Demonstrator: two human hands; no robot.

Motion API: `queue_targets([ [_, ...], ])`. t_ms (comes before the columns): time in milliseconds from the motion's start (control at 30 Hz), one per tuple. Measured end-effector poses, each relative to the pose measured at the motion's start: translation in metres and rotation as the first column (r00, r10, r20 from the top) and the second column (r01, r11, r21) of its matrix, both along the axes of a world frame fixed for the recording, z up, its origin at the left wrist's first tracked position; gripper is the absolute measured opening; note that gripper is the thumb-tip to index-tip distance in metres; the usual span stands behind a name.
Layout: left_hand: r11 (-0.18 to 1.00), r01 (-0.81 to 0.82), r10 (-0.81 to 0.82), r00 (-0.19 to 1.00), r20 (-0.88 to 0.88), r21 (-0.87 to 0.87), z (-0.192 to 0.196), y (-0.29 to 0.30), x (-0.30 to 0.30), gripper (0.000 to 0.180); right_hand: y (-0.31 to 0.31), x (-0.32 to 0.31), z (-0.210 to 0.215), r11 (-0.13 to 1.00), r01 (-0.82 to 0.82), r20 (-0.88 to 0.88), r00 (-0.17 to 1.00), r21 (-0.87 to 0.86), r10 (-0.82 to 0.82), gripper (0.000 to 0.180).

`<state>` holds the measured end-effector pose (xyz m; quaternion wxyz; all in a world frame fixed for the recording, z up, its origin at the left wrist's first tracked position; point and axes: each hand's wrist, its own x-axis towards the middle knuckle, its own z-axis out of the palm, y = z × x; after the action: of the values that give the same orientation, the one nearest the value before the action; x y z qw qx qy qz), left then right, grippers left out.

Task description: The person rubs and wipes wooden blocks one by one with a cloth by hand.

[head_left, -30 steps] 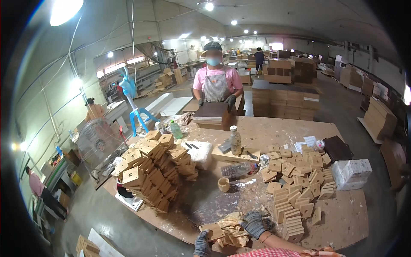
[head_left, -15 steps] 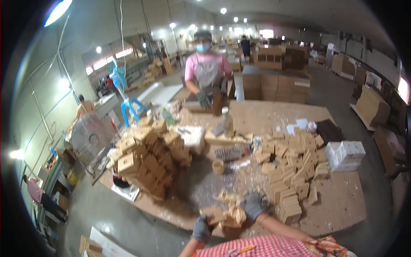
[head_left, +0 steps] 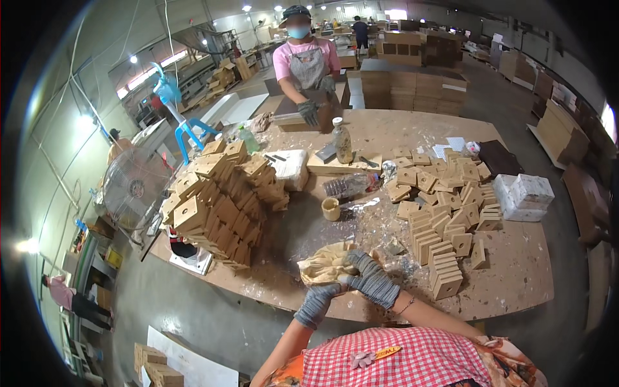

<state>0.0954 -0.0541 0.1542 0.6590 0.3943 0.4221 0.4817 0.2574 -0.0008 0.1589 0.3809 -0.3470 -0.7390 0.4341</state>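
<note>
My left hand (head_left: 316, 304) and right hand (head_left: 373, 278) grip the cloth (head_left: 325, 262); I cannot tell if the ten-o'clock block stack (head_left: 222, 211) or two-o'clock block pile (head_left: 454, 219) is finished.

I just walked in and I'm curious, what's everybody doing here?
A person has their gloved right hand over a crumpled yellowish cloth and their gloved left hand at its lower edge; anything inside is hidden. Wooden blocks stand piled on the table's left, and more blocks lie on its right. Across it, a co-worker has one gloved hand on a dark board.
</note>
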Motion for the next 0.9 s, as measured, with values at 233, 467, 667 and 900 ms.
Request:
queue_targets([
  [233,0.977,0.203,-0.184,0.959,-0.217,0.068,0.038,-0.015,0.002,0.059,-0.009,0.012,0.037,0.961,0.028,0.073,0.996,0.275,-0.05,0.056],
  [467,0.941,0.334,-0.318,0.931,-0.182,0.062,0.047,-0.005,0.019,0.048,-0.011,0.033,0.034,0.963,-0.116,-0.175,0.982,-0.243,0.074,0.07],
  [667,0.948,0.301,-0.265,0.928,-0.263,0.106,0.03,-0.009,0.016,0.035,-0.006,0.02,0.018,0.927,-0.107,-0.211,0.977,-0.359,0.031,0.07],
  [900,0.966,0.254,-0.249,0.881,-0.403,-0.042,0.039,-0.011,0.006,0.045,0.003,0.007,0.03,0.939,0.053,-0.185,0.975,-0.34,-0.122,0.039],
])
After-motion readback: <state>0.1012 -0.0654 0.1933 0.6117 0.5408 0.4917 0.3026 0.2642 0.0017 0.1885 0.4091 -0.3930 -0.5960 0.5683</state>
